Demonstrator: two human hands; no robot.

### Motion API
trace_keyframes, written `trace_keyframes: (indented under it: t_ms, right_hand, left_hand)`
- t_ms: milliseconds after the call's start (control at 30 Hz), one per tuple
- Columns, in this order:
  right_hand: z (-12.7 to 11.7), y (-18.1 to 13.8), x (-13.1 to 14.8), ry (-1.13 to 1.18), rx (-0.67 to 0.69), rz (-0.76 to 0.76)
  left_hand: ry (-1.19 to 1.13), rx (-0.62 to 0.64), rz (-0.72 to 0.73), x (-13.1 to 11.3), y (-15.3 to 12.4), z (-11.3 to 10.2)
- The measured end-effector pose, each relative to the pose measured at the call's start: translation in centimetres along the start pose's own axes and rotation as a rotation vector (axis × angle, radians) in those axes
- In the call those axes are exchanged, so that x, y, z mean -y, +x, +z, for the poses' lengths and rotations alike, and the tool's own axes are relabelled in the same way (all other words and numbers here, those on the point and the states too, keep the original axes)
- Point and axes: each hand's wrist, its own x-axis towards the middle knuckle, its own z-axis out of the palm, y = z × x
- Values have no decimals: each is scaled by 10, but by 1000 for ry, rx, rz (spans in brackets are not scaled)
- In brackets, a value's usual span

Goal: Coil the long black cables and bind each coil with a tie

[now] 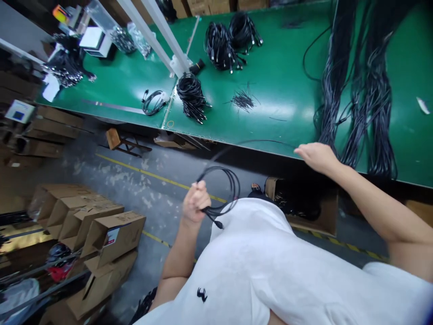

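Note:
My left hand (196, 202) is closed round the loops of a thin black cable (233, 180), held in front of my body. A dark plug hangs from the coil below that hand. From the coil a free length of the cable arcs up and to the right. My right hand (318, 157), at the bench's front edge, pinches the far part of this length. Beside the right hand, long bundles of black cables (358, 104) lie on the green bench (277, 90) and reach over its edge.
Coiled cable bundles (191, 97) lie on the bench, with a pile of short black ties (242, 100) near them. A white metal post (162, 31) rises from the bench. Cardboard boxes (111, 234) stand at the lower left. Below the bench are a wooden stool (115, 139) and an open box (324, 212).

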Motion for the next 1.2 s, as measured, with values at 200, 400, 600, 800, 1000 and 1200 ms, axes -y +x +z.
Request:
trace_keyframes:
  t_ms: [200, 400, 600, 800, 1000, 1200]
  right_hand:
    - [-42, -40, 76, 385, 91, -344]
    - [0, -19, 76, 272, 227, -412]
    - [-32, 3, 150, 655, 367, -563]
    - [-28, 32, 135, 668, 234, -494]
    - [-7, 43, 114, 694, 197, -412]
    - [48, 45, -4, 232, 46, -113]
  left_hand:
    - [-103, -44, 619, -84, -30, -37]
    - [-59, -226, 338, -68, -22, -61]
    - [428, -62, -69, 28, 5, -31]
    - [453, 248, -322, 63, -3, -7]
    - [335, 290, -391, 60, -4, -5]
    - [46, 58, -212, 27, -6, -7]
